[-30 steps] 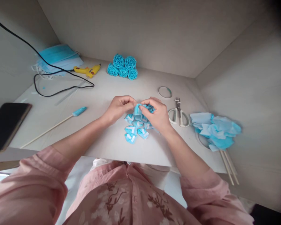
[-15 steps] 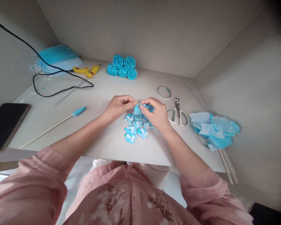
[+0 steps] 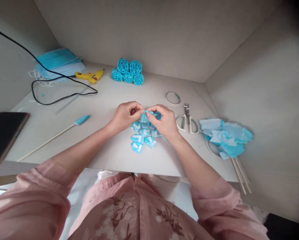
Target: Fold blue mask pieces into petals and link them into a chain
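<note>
Between my two hands is a folded piece of blue mask fabric point(image 3: 145, 119), held just above the table. My left hand point(image 3: 126, 115) pinches its left edge with thumb and forefinger. On the other side, the thumb and fingers of my right hand point(image 3: 163, 119) are closed on it. Several folded blue petals point(image 3: 137, 146) with white strips lie on the table under and in front of the hands; some are partly hidden by my right hand. White-handled scissors point(image 3: 187, 121) rest to the right of my right hand.
Blue fabric roses point(image 3: 129, 71) are stacked at the back. A yellow glue gun point(image 3: 91, 76) with a black cord lies beside face masks point(image 3: 57, 61). At left are a blue-tipped stick point(image 3: 51, 137) and a phone point(image 3: 7, 135). Tape roll point(image 3: 172, 97), fabric scraps point(image 3: 225, 133) and sticks point(image 3: 240, 175) are at right.
The view has shifted slightly, so everything on the table sits a little further left. Both hands keep their pinch on the blue fabric, with hardly any other movement.
</note>
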### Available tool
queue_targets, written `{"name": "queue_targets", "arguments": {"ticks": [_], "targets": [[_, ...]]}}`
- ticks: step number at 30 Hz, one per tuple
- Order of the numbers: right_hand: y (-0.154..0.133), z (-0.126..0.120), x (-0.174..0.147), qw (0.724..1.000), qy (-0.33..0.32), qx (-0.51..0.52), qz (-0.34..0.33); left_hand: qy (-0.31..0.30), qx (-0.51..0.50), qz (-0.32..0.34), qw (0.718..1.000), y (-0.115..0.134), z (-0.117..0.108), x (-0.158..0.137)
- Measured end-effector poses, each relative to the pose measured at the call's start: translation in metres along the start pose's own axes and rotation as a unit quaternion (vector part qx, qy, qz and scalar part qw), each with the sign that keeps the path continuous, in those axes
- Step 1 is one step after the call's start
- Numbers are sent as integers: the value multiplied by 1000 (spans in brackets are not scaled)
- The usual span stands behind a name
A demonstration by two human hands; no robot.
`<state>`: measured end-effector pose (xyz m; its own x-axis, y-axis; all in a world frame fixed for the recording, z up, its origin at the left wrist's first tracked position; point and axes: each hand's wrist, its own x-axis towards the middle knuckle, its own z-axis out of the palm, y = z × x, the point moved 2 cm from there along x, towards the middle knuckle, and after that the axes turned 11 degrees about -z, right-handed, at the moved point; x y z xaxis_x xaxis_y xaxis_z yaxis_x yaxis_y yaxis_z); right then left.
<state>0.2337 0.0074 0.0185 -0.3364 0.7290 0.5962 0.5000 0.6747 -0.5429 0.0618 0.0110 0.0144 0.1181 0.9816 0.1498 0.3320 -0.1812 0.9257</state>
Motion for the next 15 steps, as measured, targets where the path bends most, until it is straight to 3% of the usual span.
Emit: {"name": "queue_targets", "arguments": {"ticks": [5,12,15], "targets": [[-1,1,0,1000,-2,1,-7,5,35,33,999,2,2,-1],[0,-2,-1,999,9,12,30,8,-67,-23,997,-4,-3,3],[0,-2,0,999,11,14,32,15,-17,19,1000,-2,-5,3]]}}
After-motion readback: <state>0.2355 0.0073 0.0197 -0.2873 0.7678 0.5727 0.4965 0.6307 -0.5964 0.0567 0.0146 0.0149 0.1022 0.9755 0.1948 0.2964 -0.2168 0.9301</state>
